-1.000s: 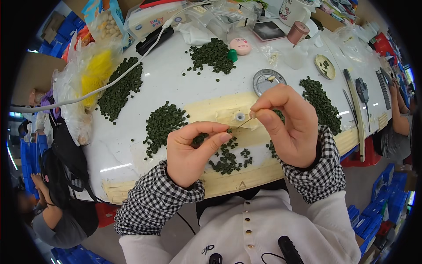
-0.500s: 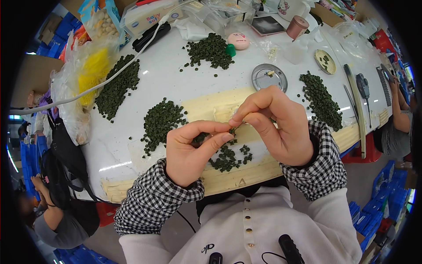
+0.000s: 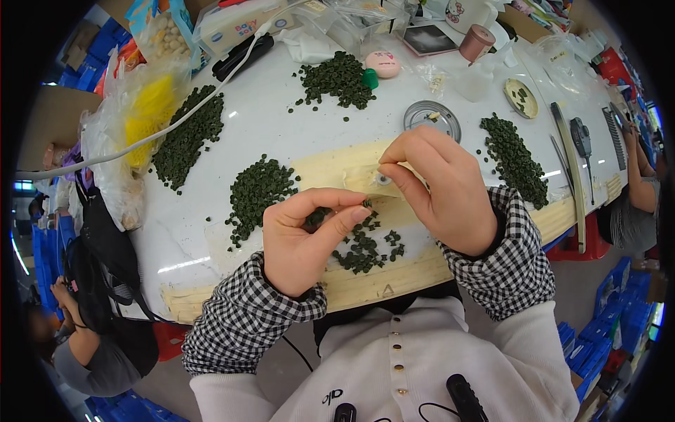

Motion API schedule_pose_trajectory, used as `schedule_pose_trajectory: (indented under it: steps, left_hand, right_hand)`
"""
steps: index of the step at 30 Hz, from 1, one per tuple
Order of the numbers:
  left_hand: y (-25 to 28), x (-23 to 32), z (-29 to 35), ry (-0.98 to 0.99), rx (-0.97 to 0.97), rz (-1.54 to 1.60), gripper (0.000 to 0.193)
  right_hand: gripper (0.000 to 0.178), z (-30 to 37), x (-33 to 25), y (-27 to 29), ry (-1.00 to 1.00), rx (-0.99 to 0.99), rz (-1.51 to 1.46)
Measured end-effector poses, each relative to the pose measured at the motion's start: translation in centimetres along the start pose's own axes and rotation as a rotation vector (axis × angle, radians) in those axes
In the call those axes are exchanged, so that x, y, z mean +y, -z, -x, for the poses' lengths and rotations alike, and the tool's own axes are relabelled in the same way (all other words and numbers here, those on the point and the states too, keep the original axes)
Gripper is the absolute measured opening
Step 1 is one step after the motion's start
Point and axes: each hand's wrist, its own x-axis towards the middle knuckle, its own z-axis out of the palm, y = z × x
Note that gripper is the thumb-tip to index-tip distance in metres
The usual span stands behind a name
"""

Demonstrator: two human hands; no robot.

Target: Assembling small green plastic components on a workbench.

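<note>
My left hand [image 3: 299, 243] pinches a small dark green piece [image 3: 367, 203] between thumb and forefinger. My right hand [image 3: 453, 200] is apart from it, up and to the right, its thumb and fingertips pressed together; whatever they may hold is too small to make out. Just beside those fingertips a small grey ring [image 3: 382, 180] rests on a pale yellow taped strip [image 3: 320, 167]. Below the hands lies a loose scatter of dark green pieces [image 3: 362, 254]. A larger heap of the same pieces [image 3: 259, 197] sits left of my left hand.
More green heaps lie at the far left [image 3: 188, 137], back [image 3: 337, 79] and right [image 3: 512, 158]. Behind my right hand is a round metal lid [image 3: 443, 132]. A cream dish [image 3: 521, 98], tweezers [image 3: 562, 160] and a long strip [image 3: 573, 169] lie to the right. A white cable [image 3: 151, 146] crosses the left.
My right hand has drawn away from the left, and its fingertips now sit higher and slightly right. The left hand stays nearly in place, still pinching the green piece.
</note>
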Motion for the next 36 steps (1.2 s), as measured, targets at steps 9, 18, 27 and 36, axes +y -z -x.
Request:
schedule_pose_trajectory:
  steps: [9,18,27,36]
  left_hand:
    - [0.2,0.1,0.0,-0.073,0.081,0.031,0.014]
    - [0.4,0.5,0.0,-0.173,0.067,0.054,0.013]
    - [0.6,0.5,0.2,-0.144,0.028,0.185,0.012]
    - [0.7,0.3,0.1,-0.195,0.036,0.115,0.013]
  right_hand:
    - [0.019,0.0,-1.3,1.0,0.049,0.037,-0.131]
    - [0.037,1.2,-2.2,-0.2,-0.054,-0.144,-0.513]
    - [0.040,1.3,-2.1,-0.5,0.029,-0.127,-0.482]
    - [0.040,1.4,-2.0,-0.3,0.011,-0.101,-0.499]
